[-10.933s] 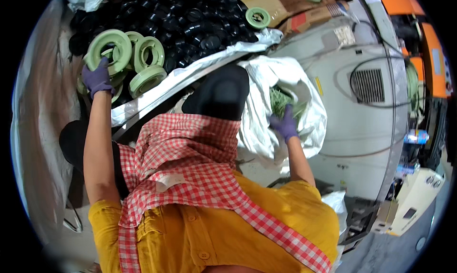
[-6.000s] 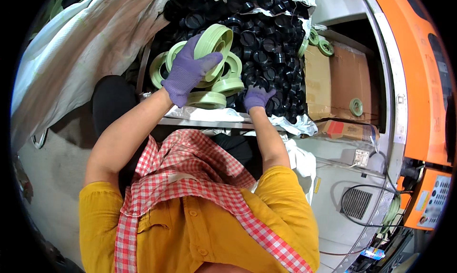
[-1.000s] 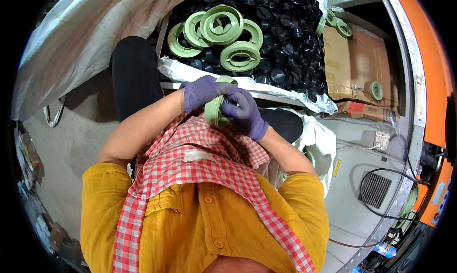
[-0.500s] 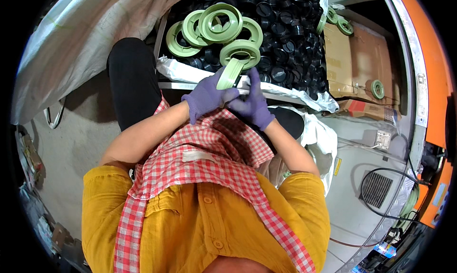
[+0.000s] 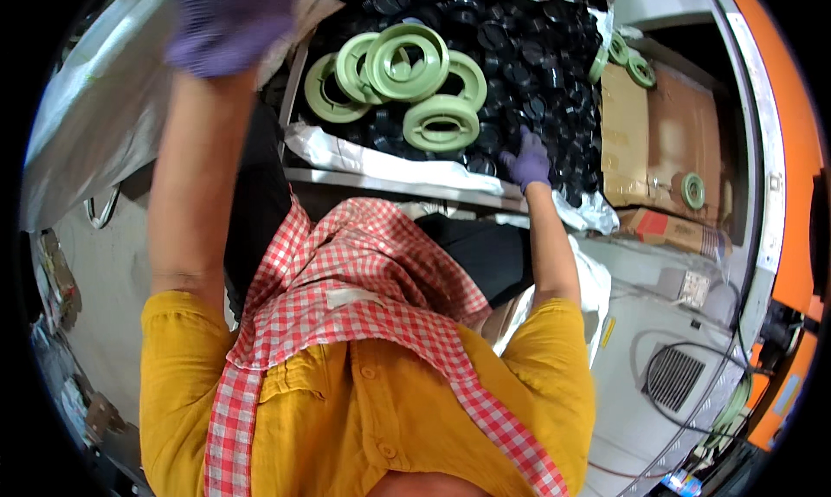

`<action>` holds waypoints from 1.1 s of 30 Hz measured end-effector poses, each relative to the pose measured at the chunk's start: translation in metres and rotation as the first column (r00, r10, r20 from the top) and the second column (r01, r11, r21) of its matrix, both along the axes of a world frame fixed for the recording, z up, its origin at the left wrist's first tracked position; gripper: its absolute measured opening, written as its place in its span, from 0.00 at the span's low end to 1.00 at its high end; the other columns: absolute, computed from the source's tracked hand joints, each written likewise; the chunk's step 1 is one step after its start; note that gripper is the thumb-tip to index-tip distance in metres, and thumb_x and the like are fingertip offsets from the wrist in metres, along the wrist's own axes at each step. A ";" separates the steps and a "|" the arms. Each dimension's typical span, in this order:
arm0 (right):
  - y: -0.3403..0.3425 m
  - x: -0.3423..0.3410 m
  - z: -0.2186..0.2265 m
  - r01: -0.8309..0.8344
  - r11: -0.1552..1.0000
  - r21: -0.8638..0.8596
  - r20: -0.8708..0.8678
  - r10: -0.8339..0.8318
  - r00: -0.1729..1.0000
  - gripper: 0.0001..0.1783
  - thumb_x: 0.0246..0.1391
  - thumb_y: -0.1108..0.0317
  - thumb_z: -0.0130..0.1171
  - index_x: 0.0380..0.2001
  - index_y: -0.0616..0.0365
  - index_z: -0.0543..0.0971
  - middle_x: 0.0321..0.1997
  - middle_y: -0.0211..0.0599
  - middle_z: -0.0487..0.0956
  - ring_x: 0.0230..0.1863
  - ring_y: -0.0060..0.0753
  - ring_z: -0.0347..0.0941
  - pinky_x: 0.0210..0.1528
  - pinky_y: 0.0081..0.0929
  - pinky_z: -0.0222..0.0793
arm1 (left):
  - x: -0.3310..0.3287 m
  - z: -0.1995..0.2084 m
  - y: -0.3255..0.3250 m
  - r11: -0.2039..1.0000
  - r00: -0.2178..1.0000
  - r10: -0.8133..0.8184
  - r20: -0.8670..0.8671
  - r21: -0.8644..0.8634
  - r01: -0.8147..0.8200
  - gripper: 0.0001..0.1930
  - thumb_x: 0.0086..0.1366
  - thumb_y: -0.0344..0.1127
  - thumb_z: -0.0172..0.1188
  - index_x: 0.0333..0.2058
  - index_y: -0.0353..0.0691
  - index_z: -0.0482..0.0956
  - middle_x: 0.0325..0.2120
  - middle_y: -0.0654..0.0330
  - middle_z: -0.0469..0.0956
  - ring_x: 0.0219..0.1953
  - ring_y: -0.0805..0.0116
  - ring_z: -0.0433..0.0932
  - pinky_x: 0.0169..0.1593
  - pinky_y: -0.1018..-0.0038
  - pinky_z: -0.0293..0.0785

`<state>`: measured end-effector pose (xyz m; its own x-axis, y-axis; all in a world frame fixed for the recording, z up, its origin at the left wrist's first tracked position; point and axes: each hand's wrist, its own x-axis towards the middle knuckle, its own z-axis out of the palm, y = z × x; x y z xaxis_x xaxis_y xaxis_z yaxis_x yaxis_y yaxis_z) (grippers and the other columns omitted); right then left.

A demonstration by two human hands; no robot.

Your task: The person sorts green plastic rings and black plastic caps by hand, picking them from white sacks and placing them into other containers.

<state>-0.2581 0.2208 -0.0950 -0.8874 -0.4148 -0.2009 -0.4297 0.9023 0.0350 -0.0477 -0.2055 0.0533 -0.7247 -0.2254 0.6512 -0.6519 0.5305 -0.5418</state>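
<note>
My left hand (image 5: pixel 229 25), in a purple glove, is raised at the upper left in front of the white woven sack (image 5: pixel 104 73). Its fingers are smeared and cut off by the frame's edge, so whatever it may hold is hidden. Over at the right side of the tray, my right hand (image 5: pixel 530 161), also gloved in purple, reaches onto the black plastic caps (image 5: pixel 519 51) with thumb and forefinger apart. Several pale green plastic rings (image 5: pixel 441 123) lie on top of the caps, some overlapping; my right hand does not touch them.
White plastic sheeting (image 5: pixel 389 158) covers part of the tray's metal front edge (image 5: pixel 346 179). To the right stand a cardboard box (image 5: pixel 666 133) with a green ring on it and an orange machine panel (image 5: pixel 783 151). A black cable (image 5: pixel 649 367) loops beside a vent.
My hands have parted from the pale green ring they held together. The left swung up and left, the right moved right onto the caps. That ring is no longer visible.
</note>
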 end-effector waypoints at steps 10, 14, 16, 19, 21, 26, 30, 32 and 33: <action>0.008 0.009 -0.025 0.148 0.981 0.128 -0.097 -0.136 0.986 0.35 0.38 0.54 0.63 0.53 0.49 0.68 0.58 0.51 0.63 0.56 0.55 0.63 0.55 0.41 0.63 | -0.075 -0.129 0.125 0.121 0.858 -0.507 -0.081 0.979 0.164 0.39 0.51 0.40 0.59 0.60 0.38 0.53 0.47 0.45 0.71 0.51 0.50 0.70 0.54 0.65 0.65; 0.000 0.013 0.004 0.308 0.811 -0.497 -0.044 -0.379 0.924 0.31 0.44 0.56 0.58 0.51 0.59 0.68 0.47 0.53 0.72 0.46 0.51 0.70 0.53 0.37 0.64 | -0.070 -0.101 0.129 -0.162 0.941 -0.244 -0.236 0.966 0.200 0.42 0.50 0.45 0.61 0.60 0.37 0.54 0.46 0.44 0.72 0.49 0.53 0.73 0.53 0.67 0.67; -0.019 0.037 0.028 0.175 0.613 -0.770 0.051 -0.214 0.976 0.26 0.49 0.62 0.55 0.51 0.60 0.68 0.45 0.50 0.73 0.44 0.44 0.71 0.50 0.32 0.66 | -0.057 -0.092 0.130 -0.375 0.862 -0.020 -0.507 0.803 0.463 0.42 0.49 0.48 0.62 0.59 0.35 0.57 0.44 0.44 0.74 0.46 0.54 0.75 0.51 0.67 0.69; -0.064 0.093 0.055 0.318 0.223 -0.921 0.334 0.038 0.942 0.23 0.51 0.66 0.54 0.50 0.62 0.67 0.46 0.46 0.72 0.45 0.38 0.70 0.49 0.29 0.66 | -0.020 -0.072 0.157 -0.658 0.796 -0.043 -0.604 0.616 0.432 0.39 0.48 0.50 0.64 0.55 0.34 0.64 0.38 0.45 0.77 0.39 0.56 0.78 0.44 0.68 0.72; -0.091 0.132 0.069 0.061 0.324 -0.944 0.116 0.153 0.981 0.23 0.49 0.68 0.55 0.49 0.63 0.68 0.47 0.42 0.72 0.44 0.33 0.70 0.48 0.27 0.66 | 0.004 -0.072 0.179 -0.651 0.716 -0.053 -0.696 0.568 0.504 0.35 0.49 0.48 0.65 0.54 0.36 0.66 0.37 0.49 0.78 0.38 0.58 0.78 0.42 0.68 0.72; -0.077 0.154 0.083 0.295 0.047 -0.954 0.299 0.151 0.942 0.24 0.48 0.73 0.52 0.51 0.62 0.65 0.46 0.39 0.70 0.43 0.26 0.68 0.49 0.24 0.66 | 0.029 -0.047 0.173 -0.816 0.691 0.466 -0.552 0.034 0.577 0.24 0.52 0.33 0.62 0.49 0.35 0.70 0.34 0.56 0.79 0.40 0.66 0.78 0.44 0.73 0.75; -0.041 0.151 0.048 0.174 0.286 -0.942 0.260 0.299 0.918 0.30 0.49 0.69 0.53 0.57 0.57 0.62 0.56 0.42 0.66 0.57 0.37 0.63 0.60 0.33 0.58 | 0.041 -0.043 0.184 -0.760 0.758 0.552 -0.349 -0.584 0.285 0.22 0.59 0.32 0.51 0.53 0.34 0.64 0.45 0.52 0.73 0.38 0.64 0.78 0.46 0.70 0.77; -0.025 0.149 0.003 -0.286 0.668 -0.687 -0.083 0.319 0.944 0.35 0.49 0.64 0.59 0.60 0.55 0.59 0.61 0.41 0.63 0.62 0.39 0.58 0.65 0.33 0.51 | 0.037 -0.061 0.215 -0.728 0.702 0.324 -0.635 0.307 0.613 0.25 0.60 0.35 0.51 0.55 0.32 0.62 0.46 0.51 0.71 0.49 0.59 0.72 0.53 0.70 0.69; -0.039 0.164 0.020 -0.264 0.618 -0.741 -0.041 0.350 0.936 0.33 0.52 0.63 0.55 0.60 0.55 0.58 0.61 0.40 0.63 0.61 0.39 0.59 0.65 0.33 0.52 | 0.041 -0.072 0.217 -0.473 0.637 0.048 -0.769 0.545 0.693 0.25 0.59 0.35 0.52 0.54 0.34 0.62 0.47 0.50 0.70 0.51 0.56 0.70 0.54 0.69 0.67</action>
<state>-0.0941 0.1820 -0.0751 -0.6740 -0.7084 0.2094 -0.6484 0.4315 -0.6272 -0.0067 0.0112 -0.0188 -0.8378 -0.5011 0.2169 0.1350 0.1948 0.9715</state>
